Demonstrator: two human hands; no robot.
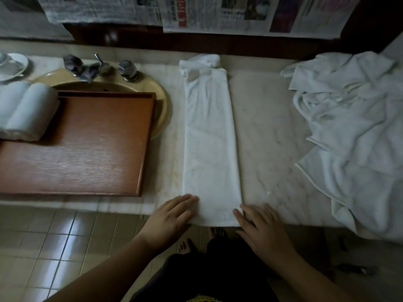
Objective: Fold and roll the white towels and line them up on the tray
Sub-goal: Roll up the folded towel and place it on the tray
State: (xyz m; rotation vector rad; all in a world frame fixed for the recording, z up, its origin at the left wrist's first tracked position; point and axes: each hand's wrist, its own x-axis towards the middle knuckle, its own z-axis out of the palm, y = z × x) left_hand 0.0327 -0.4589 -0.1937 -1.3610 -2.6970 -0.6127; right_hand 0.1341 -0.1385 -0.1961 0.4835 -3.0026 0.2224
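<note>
A white towel (210,138), folded into a long narrow strip, lies on the marble counter and runs away from me; its far end is bunched up. My left hand (170,216) rests flat on the strip's near left corner with straight fingers. My right hand (259,225) lies at the near right corner, fingers spread on the towel's edge and the counter. A brown wooden tray (87,149) sits to the left, over a sink. Two rolled white towels (26,112) lie side by side at the tray's far left.
A heap of loose white towels (353,127) covers the counter's right side. The beige sink (161,101) with chrome taps (127,69) sits behind the tray. A white dish (13,66) stands far left. Newspapers (196,12) hang at the back. Tiled floor lies below.
</note>
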